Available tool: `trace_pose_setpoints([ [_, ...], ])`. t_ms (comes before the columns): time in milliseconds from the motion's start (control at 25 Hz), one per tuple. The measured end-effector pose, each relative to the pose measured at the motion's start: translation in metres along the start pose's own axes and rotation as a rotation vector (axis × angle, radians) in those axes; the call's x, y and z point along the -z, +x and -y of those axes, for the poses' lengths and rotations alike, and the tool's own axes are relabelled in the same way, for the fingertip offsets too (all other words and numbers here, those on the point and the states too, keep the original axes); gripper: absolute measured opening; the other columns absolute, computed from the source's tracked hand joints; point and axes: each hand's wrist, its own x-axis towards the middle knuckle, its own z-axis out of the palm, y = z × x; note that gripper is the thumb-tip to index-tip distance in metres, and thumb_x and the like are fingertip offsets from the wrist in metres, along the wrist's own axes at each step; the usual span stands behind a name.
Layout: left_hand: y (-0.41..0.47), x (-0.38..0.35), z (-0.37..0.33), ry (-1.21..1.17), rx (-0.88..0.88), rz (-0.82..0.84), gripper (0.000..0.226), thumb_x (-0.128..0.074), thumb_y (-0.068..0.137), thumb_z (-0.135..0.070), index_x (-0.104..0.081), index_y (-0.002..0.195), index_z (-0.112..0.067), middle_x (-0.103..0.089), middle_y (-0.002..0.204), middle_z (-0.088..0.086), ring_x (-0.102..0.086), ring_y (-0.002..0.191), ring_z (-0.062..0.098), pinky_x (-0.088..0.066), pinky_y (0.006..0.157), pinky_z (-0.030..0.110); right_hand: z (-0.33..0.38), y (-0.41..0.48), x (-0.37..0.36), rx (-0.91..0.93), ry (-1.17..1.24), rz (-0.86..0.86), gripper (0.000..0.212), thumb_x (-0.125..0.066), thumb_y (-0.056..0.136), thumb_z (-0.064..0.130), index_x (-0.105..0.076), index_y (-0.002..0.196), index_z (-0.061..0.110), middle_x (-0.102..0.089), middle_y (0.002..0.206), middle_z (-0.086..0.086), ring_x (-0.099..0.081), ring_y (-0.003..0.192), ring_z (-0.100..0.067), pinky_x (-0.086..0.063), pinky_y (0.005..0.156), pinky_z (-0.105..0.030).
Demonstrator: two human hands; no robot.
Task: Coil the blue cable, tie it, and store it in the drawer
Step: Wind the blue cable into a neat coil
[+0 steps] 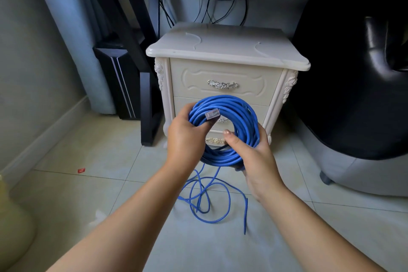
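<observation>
I hold a round coil of blue cable (pixel 239 115) upright in front of a cream nightstand. My left hand (pixel 184 137) grips the coil's left side, and a clear plug (pixel 213 114) sticks up above its thumb. My right hand (pixel 254 157) grips the lower right of the coil, thumb through the middle. A loose stretch of the same cable (pixel 212 199) hangs down from the coil and lies in loops on the tiled floor. The nightstand's top drawer (pixel 223 73) is closed, with a silver handle (pixel 223 84). The lower drawer is mostly hidden behind the coil.
Two thin white ties (pixel 194 40) lie on the nightstand top (pixel 227 47). A black desk leg (pixel 141 86) and a dark computer case (pixel 119 81) stand to the left. A black chair (pixel 362 86) fills the right. A small red scrap (pixel 81 170) lies on the floor.
</observation>
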Motion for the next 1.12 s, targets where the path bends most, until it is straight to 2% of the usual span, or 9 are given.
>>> trace_pose_setpoints([
  [80,0.000,-0.003,-0.001,-0.072,0.039,-0.050,0.019,-0.076,0.083,-0.028,-0.068,0.100,-0.027,-0.066,0.071,-0.016,-0.056,0.059,0.003,-0.048,0.064,0.024,0.001,0.002,-0.002,-0.056,0.146,-0.001,0.052,-0.082,0.076,0.026,-0.055,0.121,0.028,-0.066,0.091,0.000,-0.064,0.083,-0.018,-0.052,0.057,-0.026],
  [240,-0.009,-0.013,-0.001,-0.237,0.214,-0.172,0.011,-0.073,0.085,-0.032,-0.065,0.089,-0.025,-0.055,0.060,-0.015,-0.048,0.057,0.009,-0.044,0.058,0.027,-0.007,0.000,-0.006,-0.070,0.272,-0.002,0.054,-0.081,0.076,0.016,-0.055,0.122,0.024,-0.066,0.100,-0.007,-0.069,0.093,-0.025,-0.058,0.082,-0.053],
  [320,-0.018,-0.022,0.002,-0.289,0.323,-0.145,0.012,-0.071,0.087,-0.031,-0.064,0.094,-0.024,-0.059,0.070,-0.011,-0.054,0.065,0.010,-0.045,0.062,0.025,-0.010,-0.001,-0.007,-0.091,0.258,-0.075,0.049,-0.077,0.078,0.007,-0.054,0.118,0.023,-0.064,0.097,-0.011,-0.069,0.091,-0.028,-0.059,0.077,-0.047],
  [400,-0.023,-0.024,0.006,-0.254,0.411,0.010,0.016,-0.072,0.087,-0.025,-0.061,0.099,-0.025,-0.065,0.080,-0.002,-0.063,0.076,0.015,-0.054,0.074,0.032,-0.011,0.003,0.000,-0.104,0.236,-0.188,0.045,-0.068,0.079,-0.004,-0.054,0.109,0.027,-0.060,0.089,-0.010,-0.066,0.084,-0.027,-0.055,0.065,-0.034],
  [520,-0.015,-0.012,0.004,-0.239,0.421,0.408,0.050,-0.080,0.076,-0.020,-0.056,0.119,-0.023,-0.069,0.113,0.011,-0.070,0.092,0.017,-0.056,0.091,0.040,-0.002,0.015,0.020,-0.048,0.104,-0.300,0.054,-0.062,0.062,0.003,-0.059,0.102,0.038,-0.058,0.094,-0.005,-0.062,0.087,-0.025,-0.050,0.075,-0.039],
  [720,0.003,0.008,-0.004,-0.204,0.285,0.730,0.093,-0.082,0.063,-0.021,-0.038,0.142,-0.041,-0.062,0.124,-0.015,-0.065,0.104,0.001,-0.048,0.088,0.022,0.014,0.012,0.035,0.118,-0.315,-0.092,0.060,-0.055,0.071,-0.014,-0.057,0.097,0.039,-0.064,0.088,0.012,-0.059,0.072,0.003,-0.047,0.071,-0.014],
  [800,0.001,0.006,-0.006,0.071,0.109,0.699,0.085,-0.080,0.070,-0.006,-0.043,0.142,-0.034,-0.062,0.122,-0.009,-0.064,0.094,-0.006,-0.047,0.079,0.010,0.015,0.010,0.034,0.173,-0.487,-0.006,0.065,-0.054,0.070,-0.016,-0.056,0.095,0.043,-0.065,0.093,0.016,-0.060,0.079,0.006,-0.046,0.072,-0.011],
  [920,-0.007,-0.001,-0.003,0.407,-0.189,0.557,0.067,-0.074,0.072,-0.010,-0.052,0.131,-0.033,-0.064,0.106,-0.013,-0.061,0.084,-0.004,-0.044,0.070,0.008,0.014,0.010,0.032,0.275,-0.696,0.080,0.067,-0.055,0.067,-0.010,-0.058,0.105,0.045,-0.062,0.105,0.011,-0.060,0.095,-0.010,-0.050,0.082,-0.026],
  [1120,-0.014,-0.005,-0.005,0.415,-0.247,0.390,0.029,-0.064,0.071,-0.008,-0.059,0.094,-0.027,-0.060,0.066,-0.014,-0.053,0.060,0.005,-0.042,0.056,0.021,0.024,0.007,0.031,0.343,-0.729,0.126,0.073,-0.059,0.071,-0.005,-0.054,0.124,0.044,-0.061,0.113,0.013,-0.061,0.098,-0.009,-0.052,0.086,-0.028],
])
